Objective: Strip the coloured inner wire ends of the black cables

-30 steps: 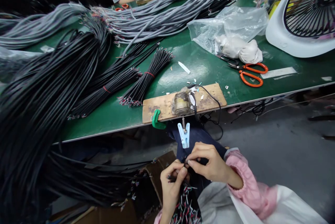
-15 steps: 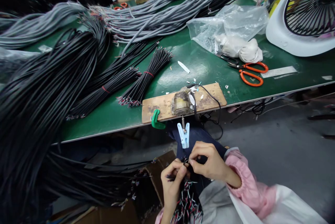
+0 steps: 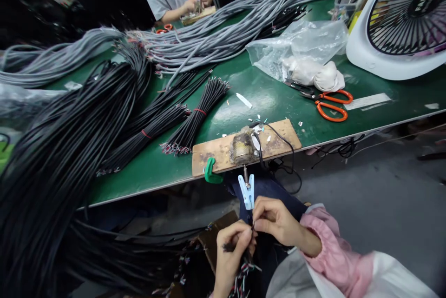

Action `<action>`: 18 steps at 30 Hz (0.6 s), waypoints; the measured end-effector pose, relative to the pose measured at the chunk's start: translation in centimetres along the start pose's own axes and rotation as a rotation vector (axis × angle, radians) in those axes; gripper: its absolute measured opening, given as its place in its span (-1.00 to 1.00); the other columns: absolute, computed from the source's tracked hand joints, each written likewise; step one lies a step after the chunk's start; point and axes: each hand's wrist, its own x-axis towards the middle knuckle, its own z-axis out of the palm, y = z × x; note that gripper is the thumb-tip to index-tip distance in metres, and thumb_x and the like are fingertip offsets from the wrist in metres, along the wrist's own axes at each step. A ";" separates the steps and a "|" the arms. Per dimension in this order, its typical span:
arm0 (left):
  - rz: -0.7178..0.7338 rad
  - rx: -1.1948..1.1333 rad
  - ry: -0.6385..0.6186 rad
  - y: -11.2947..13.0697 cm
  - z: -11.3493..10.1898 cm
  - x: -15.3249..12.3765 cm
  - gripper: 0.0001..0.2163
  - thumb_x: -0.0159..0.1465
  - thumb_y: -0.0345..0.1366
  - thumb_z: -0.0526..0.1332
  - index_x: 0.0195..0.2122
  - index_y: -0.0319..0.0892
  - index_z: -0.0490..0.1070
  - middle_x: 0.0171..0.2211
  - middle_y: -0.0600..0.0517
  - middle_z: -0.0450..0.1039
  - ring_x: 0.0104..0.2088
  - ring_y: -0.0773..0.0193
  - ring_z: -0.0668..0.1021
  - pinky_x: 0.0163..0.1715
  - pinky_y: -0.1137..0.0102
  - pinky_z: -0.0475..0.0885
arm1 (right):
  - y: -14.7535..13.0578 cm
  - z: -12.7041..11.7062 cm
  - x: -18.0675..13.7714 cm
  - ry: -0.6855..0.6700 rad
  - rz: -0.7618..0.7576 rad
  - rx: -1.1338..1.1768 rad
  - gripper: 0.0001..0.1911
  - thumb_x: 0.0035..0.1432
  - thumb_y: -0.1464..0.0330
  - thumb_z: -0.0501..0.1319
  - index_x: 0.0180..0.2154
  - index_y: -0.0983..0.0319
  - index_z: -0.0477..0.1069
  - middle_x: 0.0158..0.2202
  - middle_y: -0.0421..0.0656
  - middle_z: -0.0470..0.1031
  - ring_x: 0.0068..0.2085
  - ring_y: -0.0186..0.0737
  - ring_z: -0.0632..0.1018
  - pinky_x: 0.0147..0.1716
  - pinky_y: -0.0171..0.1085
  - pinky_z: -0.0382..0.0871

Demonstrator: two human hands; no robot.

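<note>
My left hand (image 3: 232, 249) is closed around thin black cables (image 3: 228, 247), low in front of the table edge. Red, white and dark wire ends (image 3: 244, 277) hang below it. My right hand (image 3: 277, 221), in a pink sleeve, pinches at the tip of a cable right beside the left thumb; the fingers hide most of that tip. Just above my hands, a light-blue clothespin (image 3: 246, 191) hangs on a metal rod at the table edge. The rod sticks out from a stained, yellowish round block (image 3: 243, 148) on a wooden board (image 3: 212, 156).
A green clamp (image 3: 212, 171) grips the board's edge. Black cable bundles (image 3: 197, 116) and grey cables (image 3: 209, 37) cover the green table's left and back. Orange-handled scissors (image 3: 331, 102), a plastic bag (image 3: 296, 44) and a white fan (image 3: 372, 51) are rightward. Another person's hands (image 3: 197, 5) work opposite.
The view has tilted, so the table sits slightly lower in the picture. My hands remain together, with the right fingertips now closer against the left thumb at the cable tip.
</note>
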 end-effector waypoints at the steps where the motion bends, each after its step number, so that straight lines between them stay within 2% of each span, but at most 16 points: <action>1: 0.041 -0.004 -0.027 0.3 -0.2 0.1 -0.70 0.21 -0.10 0.39 -0.54 -0.22 0.55 -0.60 0.09 0.39 -0.73 0.46 0.30 -0.70 0.51 0.21 | 0.2 0.1 0.1 -0.056 0.069 0.150 -0.64 0.17 0.13 0.37 -0.43 0.29 0.45 -0.43 -0.21 0.36 -0.42 -0.33 0.39 -0.39 -0.32 0.24; 4: 0.174 0.075 -0.111 1.5 -0.6 0.6 -0.79 0.20 -0.19 0.40 -0.50 -0.19 0.61 -0.59 0.06 0.42 -0.69 0.42 0.35 -0.66 0.50 0.26 | 0.8 0.4 1.0 -0.117 0.230 0.459 -0.61 0.04 0.13 0.46 -0.45 0.32 0.44 -0.53 -0.28 0.32 -0.51 -0.42 0.29 -0.47 -0.38 0.13; 7: 0.292 0.211 -0.075 3.0 -0.6 1.0 -0.83 0.17 -0.25 0.42 -0.53 -0.19 0.61 -0.60 0.03 0.43 -0.61 0.33 0.43 -0.60 0.48 0.30 | 0.7 0.5 2.8 0.013 0.250 0.551 -0.59 -0.07 0.16 0.52 -0.50 0.33 0.44 -0.61 -0.32 0.27 -0.56 -0.46 0.21 -0.53 -0.39 0.03; 8: 0.321 0.250 -0.043 3.6 -0.5 1.0 -0.84 0.17 -0.28 0.42 -0.53 -0.18 0.61 -0.60 0.03 0.44 -0.58 0.31 0.45 -0.58 0.47 0.31 | 0.5 0.5 3.5 0.081 0.238 0.566 -0.59 -0.06 0.14 0.51 -0.50 0.32 0.45 -0.60 -0.31 0.29 -0.56 -0.46 0.21 -0.53 -0.39 0.05; 10: 0.366 0.318 -0.019 4.7 -0.2 0.9 -0.88 0.16 -0.31 0.42 -0.52 -0.15 0.62 -0.61 0.04 0.45 -0.58 0.29 0.46 -0.56 0.47 0.32 | 0.0 0.6 4.8 0.122 0.199 0.570 -0.52 0.05 0.01 0.42 -0.45 0.32 0.48 -0.53 -0.24 0.38 -0.52 -0.41 0.30 -0.50 -0.37 0.15; 13: 0.428 0.344 0.018 6.0 0.2 1.0 -0.92 0.14 -0.33 0.43 -0.50 -0.12 0.64 -0.62 0.06 0.47 -0.60 0.29 0.46 -0.56 0.46 0.33 | -0.4 1.0 6.0 -0.013 0.159 0.607 -0.35 0.10 -0.17 0.28 -0.37 0.36 0.54 -0.46 -0.13 0.46 -0.48 -0.36 0.37 -0.45 -0.33 0.24; 15: 0.464 0.353 0.022 6.5 0.3 1.3 -0.94 0.13 -0.34 0.43 -0.49 -0.10 0.64 -0.62 0.07 0.48 -0.61 0.30 0.46 -0.58 0.46 0.33 | -0.5 1.4 6.4 -0.056 0.151 0.650 -0.32 0.08 -0.19 0.27 -0.34 0.37 0.56 -0.45 -0.12 0.47 -0.48 -0.37 0.38 -0.44 -0.32 0.27; 18: 0.485 0.384 0.019 6.8 0.2 1.9 -0.93 0.13 -0.36 0.42 -0.49 -0.11 0.64 -0.63 0.06 0.48 -0.62 0.30 0.47 -0.58 0.46 0.35 | -0.6 1.7 6.6 0.014 0.144 0.656 -0.38 0.01 -0.14 0.37 -0.39 0.35 0.54 -0.49 -0.15 0.44 -0.50 -0.37 0.39 -0.47 -0.35 0.28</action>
